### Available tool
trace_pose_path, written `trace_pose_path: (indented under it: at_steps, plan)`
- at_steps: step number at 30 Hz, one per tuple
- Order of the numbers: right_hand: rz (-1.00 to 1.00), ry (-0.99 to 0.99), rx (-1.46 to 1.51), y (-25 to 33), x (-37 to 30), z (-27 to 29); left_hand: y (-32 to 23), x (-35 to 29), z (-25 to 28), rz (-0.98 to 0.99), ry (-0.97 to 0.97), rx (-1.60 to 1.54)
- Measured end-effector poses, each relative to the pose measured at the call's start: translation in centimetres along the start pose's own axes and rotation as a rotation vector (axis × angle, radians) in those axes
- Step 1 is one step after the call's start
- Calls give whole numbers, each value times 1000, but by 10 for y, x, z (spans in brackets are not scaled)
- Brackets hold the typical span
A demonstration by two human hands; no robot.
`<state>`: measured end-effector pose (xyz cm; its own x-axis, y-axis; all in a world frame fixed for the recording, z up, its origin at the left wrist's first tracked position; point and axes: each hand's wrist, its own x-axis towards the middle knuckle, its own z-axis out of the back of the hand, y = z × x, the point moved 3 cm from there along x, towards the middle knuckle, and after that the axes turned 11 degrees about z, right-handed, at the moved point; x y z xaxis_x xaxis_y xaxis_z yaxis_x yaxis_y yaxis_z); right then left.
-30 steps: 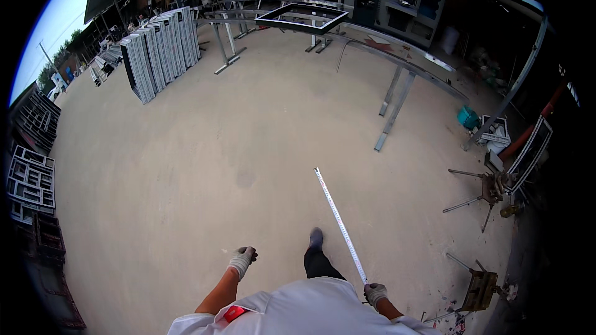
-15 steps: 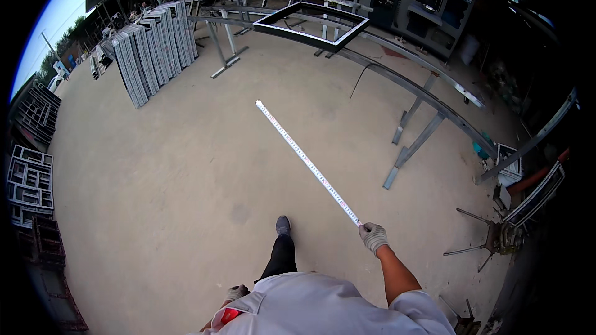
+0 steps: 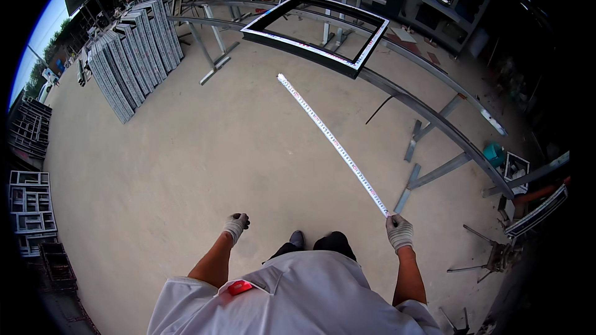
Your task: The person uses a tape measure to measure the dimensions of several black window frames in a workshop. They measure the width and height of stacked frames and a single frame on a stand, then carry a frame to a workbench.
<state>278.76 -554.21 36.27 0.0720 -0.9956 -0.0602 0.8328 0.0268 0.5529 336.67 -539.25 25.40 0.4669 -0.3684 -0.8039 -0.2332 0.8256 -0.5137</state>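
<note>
My right hand (image 3: 399, 233), in a pale work glove with bare fingertips, is closed on a tape measure. Its white blade (image 3: 335, 144) sticks out stiffly from the hand, slanting up and left over the floor to a free tip. The case is hidden in my grip. My left hand (image 3: 236, 226), gloved the same way, hangs out in front of me with curled fingers and no visible thing in it. Ahead, a black rectangular frame with white upper faces (image 3: 297, 49) rests on metal rails; the blade tip appears just short of it, not touching.
Curved-looking metal rails (image 3: 428, 100) on steel legs run across the front and right. A row of upright wrapped frames (image 3: 133, 56) stands at left. Grey machines (image 3: 444, 6) stand behind. Lattice frames (image 3: 32, 208) line the left edge; a metal stool-like stand (image 3: 493, 257) is at right.
I have moved forward, and the black frame and rails are nearer. My left hand has swung up and forward into fuller view. The extended tape blade has shifted right with my right hand.
</note>
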Motion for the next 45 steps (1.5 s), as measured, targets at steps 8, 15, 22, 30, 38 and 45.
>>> trace_pose_path:
  at_steps: [8, 15, 22, 30, 38, 45]
  plan:
    - [70, -80, -97, 32, 200, 24, -158, 55, -79, -122, 116, -66]
    - [137, -29, -209, 86, 395, 31, -151, 96, -109, 122, -15, 69]
    - [243, 16, -281, 145, 520, 30, -278, 138, -114, -60, -46, -64]
    - [411, -8, -416, 167, 589, 0, -574, 126, -186, -794, -56, 271]
    - [331, 44, -380, 210, 604, -16, -773, 131, -225, -1580, -123, 694]
    - [350, 54, -341, 219, 601, -16, -809, 188, -243, -1563, 83, 945]
